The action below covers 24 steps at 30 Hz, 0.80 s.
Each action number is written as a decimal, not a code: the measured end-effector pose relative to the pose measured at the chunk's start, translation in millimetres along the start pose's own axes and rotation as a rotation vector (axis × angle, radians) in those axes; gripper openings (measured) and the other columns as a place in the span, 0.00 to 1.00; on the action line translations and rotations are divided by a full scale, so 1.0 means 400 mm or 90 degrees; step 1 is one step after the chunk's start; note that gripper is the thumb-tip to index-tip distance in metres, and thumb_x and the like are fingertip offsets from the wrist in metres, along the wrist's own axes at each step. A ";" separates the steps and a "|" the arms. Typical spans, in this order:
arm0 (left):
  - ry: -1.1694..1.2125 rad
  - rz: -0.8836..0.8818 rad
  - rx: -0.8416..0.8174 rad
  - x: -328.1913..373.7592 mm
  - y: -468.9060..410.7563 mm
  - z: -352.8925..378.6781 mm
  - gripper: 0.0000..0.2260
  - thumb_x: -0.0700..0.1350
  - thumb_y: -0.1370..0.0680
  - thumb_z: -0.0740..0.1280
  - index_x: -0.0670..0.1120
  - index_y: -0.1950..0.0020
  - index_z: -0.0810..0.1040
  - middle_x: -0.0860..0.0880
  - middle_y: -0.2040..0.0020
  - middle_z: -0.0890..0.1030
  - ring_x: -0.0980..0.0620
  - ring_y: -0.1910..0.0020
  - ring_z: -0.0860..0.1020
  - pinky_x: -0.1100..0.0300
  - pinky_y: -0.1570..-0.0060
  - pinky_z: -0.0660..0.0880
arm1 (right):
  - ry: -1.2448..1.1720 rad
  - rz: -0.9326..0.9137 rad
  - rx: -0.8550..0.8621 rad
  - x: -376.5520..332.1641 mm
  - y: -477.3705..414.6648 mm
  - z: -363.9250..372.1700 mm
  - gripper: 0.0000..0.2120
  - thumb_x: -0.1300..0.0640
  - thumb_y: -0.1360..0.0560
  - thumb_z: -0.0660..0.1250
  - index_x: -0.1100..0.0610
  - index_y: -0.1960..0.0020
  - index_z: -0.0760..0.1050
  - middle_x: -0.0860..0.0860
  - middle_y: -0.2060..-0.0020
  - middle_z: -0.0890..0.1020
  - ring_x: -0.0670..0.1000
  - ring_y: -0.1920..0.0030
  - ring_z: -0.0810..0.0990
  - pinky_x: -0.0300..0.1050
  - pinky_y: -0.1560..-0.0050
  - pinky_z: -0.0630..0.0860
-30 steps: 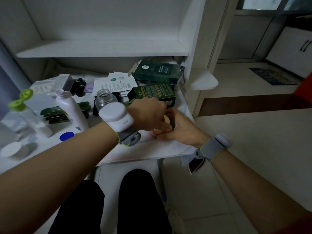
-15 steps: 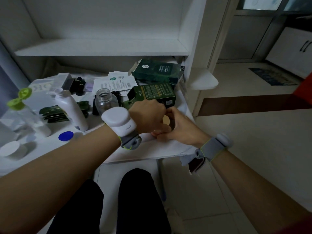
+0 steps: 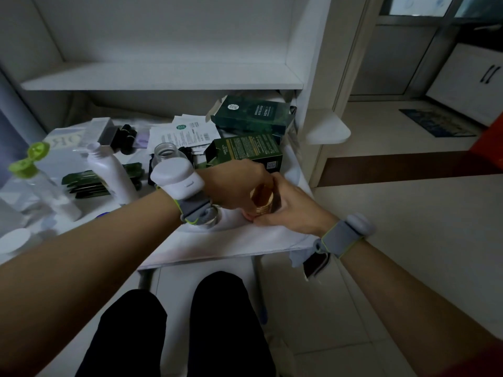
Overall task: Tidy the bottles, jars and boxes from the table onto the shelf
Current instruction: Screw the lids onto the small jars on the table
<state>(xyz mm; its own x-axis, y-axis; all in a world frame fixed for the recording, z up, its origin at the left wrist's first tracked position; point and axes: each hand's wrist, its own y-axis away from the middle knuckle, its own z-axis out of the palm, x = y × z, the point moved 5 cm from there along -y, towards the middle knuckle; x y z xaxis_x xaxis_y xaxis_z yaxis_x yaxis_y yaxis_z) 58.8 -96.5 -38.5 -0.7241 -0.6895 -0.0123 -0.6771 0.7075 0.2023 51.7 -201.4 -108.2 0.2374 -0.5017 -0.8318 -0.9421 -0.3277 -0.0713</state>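
Observation:
Both hands meet at the table's near right corner around a small gold jar (image 3: 262, 202). My left hand (image 3: 234, 185) grips it from above and the left. My right hand (image 3: 291, 206) closes on it from the right and below. Most of the jar is hidden by fingers. Just behind it lies a green box (image 3: 245, 149), with a darker green box (image 3: 251, 114) further back. A clear open jar (image 3: 166, 153), a white bottle (image 3: 114, 172) and a clear bottle with a lime flip cap (image 3: 30, 161) stand to the left. The white shelf (image 3: 163, 74) above the table is bare.
Paper leaflets (image 3: 187, 131), dark green sachets (image 3: 84, 183), small black items (image 3: 126, 134) and a white box (image 3: 68, 142) clutter the white table (image 3: 217, 246). A white lid (image 3: 13, 239) lies at the left edge. My legs are under the table; tiled floor lies to the right.
My hands have shifted a little upward and apart, and the gold jar now shows between them where only a sliver was visible before.

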 end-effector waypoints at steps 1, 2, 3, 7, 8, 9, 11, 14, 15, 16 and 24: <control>0.004 -0.009 -0.001 -0.002 0.001 -0.001 0.21 0.51 0.29 0.73 0.47 0.39 0.76 0.47 0.46 0.79 0.46 0.49 0.78 0.52 0.49 0.76 | 0.007 0.000 0.001 -0.001 -0.001 0.000 0.32 0.56 0.36 0.80 0.57 0.39 0.66 0.48 0.46 0.77 0.41 0.48 0.77 0.31 0.48 0.72; 0.012 -0.020 0.005 -0.005 0.001 -0.003 0.21 0.53 0.30 0.73 0.47 0.39 0.77 0.47 0.46 0.80 0.46 0.50 0.78 0.51 0.49 0.76 | 0.011 -0.001 0.002 -0.001 -0.001 0.000 0.33 0.57 0.36 0.80 0.58 0.38 0.66 0.48 0.46 0.77 0.40 0.48 0.76 0.30 0.49 0.72; 0.019 -0.032 0.017 -0.009 0.001 -0.004 0.22 0.56 0.30 0.73 0.46 0.41 0.77 0.47 0.48 0.80 0.47 0.52 0.78 0.52 0.50 0.76 | 0.014 -0.004 0.001 0.000 -0.002 0.000 0.33 0.57 0.36 0.80 0.59 0.38 0.66 0.49 0.46 0.77 0.40 0.48 0.76 0.29 0.49 0.71; 0.007 -0.083 0.011 -0.019 0.003 0.008 0.23 0.61 0.28 0.68 0.42 0.46 0.78 0.45 0.52 0.80 0.45 0.55 0.79 0.51 0.53 0.78 | 0.017 -0.001 0.002 0.002 -0.001 -0.002 0.35 0.57 0.37 0.80 0.58 0.36 0.65 0.49 0.44 0.77 0.44 0.46 0.76 0.26 0.50 0.71; 0.002 -0.077 0.006 -0.017 0.002 0.009 0.22 0.59 0.27 0.69 0.43 0.45 0.78 0.45 0.51 0.80 0.44 0.54 0.79 0.50 0.53 0.78 | 0.015 0.000 0.003 0.000 -0.001 -0.003 0.35 0.57 0.37 0.80 0.58 0.36 0.65 0.49 0.44 0.77 0.45 0.45 0.77 0.29 0.49 0.73; 0.002 -0.059 0.005 -0.012 0.005 0.006 0.19 0.56 0.27 0.69 0.44 0.44 0.78 0.45 0.50 0.81 0.44 0.52 0.79 0.50 0.52 0.78 | 0.016 0.001 0.004 0.001 -0.003 -0.002 0.35 0.57 0.37 0.80 0.58 0.37 0.66 0.49 0.44 0.78 0.46 0.45 0.77 0.33 0.47 0.74; 0.020 -0.014 0.005 0.001 0.010 -0.010 0.19 0.51 0.28 0.72 0.50 0.39 0.77 0.48 0.46 0.81 0.46 0.49 0.79 0.51 0.49 0.77 | 0.016 0.003 0.013 0.001 -0.006 -0.003 0.34 0.56 0.37 0.81 0.58 0.38 0.66 0.49 0.45 0.78 0.47 0.45 0.78 0.42 0.43 0.75; 0.007 -0.063 0.024 0.000 0.014 -0.015 0.25 0.60 0.32 0.73 0.51 0.39 0.75 0.49 0.45 0.79 0.48 0.50 0.78 0.53 0.53 0.76 | 0.027 -0.008 0.010 0.000 -0.009 -0.001 0.35 0.54 0.37 0.81 0.58 0.38 0.66 0.50 0.45 0.78 0.46 0.44 0.78 0.43 0.44 0.75; -0.020 -0.101 0.034 -0.004 0.014 -0.013 0.26 0.64 0.32 0.70 0.49 0.41 0.75 0.49 0.47 0.79 0.47 0.52 0.78 0.54 0.57 0.74 | 0.031 -0.008 0.005 0.000 -0.008 0.000 0.35 0.55 0.37 0.81 0.58 0.38 0.66 0.50 0.45 0.78 0.46 0.45 0.78 0.42 0.45 0.75; -0.047 -0.124 0.040 -0.007 0.011 -0.008 0.26 0.66 0.31 0.68 0.48 0.43 0.76 0.48 0.49 0.79 0.47 0.54 0.77 0.55 0.59 0.73 | 0.033 -0.004 0.003 0.000 -0.007 0.000 0.35 0.55 0.37 0.81 0.58 0.38 0.66 0.50 0.45 0.78 0.46 0.45 0.78 0.41 0.45 0.75; -0.034 -0.124 0.047 -0.005 0.012 -0.013 0.25 0.64 0.30 0.68 0.48 0.44 0.76 0.49 0.51 0.79 0.47 0.56 0.78 0.54 0.58 0.77 | 0.038 0.007 -0.003 0.005 -0.009 -0.002 0.36 0.55 0.37 0.81 0.57 0.37 0.65 0.49 0.43 0.77 0.47 0.43 0.77 0.44 0.43 0.75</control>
<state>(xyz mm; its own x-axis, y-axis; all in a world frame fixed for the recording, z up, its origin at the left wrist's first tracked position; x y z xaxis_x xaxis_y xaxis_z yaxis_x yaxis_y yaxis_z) 57.6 -92.7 -32.4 -0.5834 -0.8066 -0.0956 -0.8112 0.5727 0.1185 55.9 -202.1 -109.2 0.2410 -0.5523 -0.7980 -0.9437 -0.3254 -0.0598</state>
